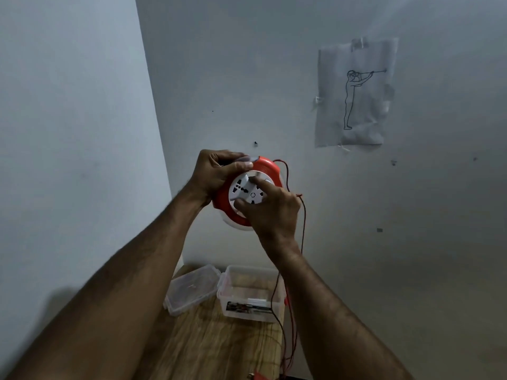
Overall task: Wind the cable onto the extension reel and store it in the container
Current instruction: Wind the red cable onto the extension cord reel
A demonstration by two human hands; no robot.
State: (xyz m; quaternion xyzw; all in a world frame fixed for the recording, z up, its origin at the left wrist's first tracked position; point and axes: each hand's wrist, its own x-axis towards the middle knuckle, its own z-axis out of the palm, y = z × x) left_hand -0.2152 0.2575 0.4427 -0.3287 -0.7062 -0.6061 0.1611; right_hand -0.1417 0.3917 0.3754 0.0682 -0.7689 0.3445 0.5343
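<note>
Grey walls meet in a corner behind the work; one sheet of paper [356,91] with a line drawing is taped to the right-hand wall. Below, a narrow wooden counter [219,349] fits into the corner, its left edge against the wall and its right edge free.

Count: 1 reel [248,193], red rim with white socket face; 1 red cable [303,223]; 1 clear container [251,293], open; 1 clear lid [192,289] lying just beside it on the left.

Reel is held up in the air in front of the wall, well above the counter. Left hand [216,174] is closed around its upper-left rim. Right hand [274,212] lies on the white face, fingers curled and pressing it. Cable leaves the reel's upper right, loops down past the right wrist and hangs over the container's right side to the counter's free edge. Container sits at the counter's far end, near the wall.
</note>
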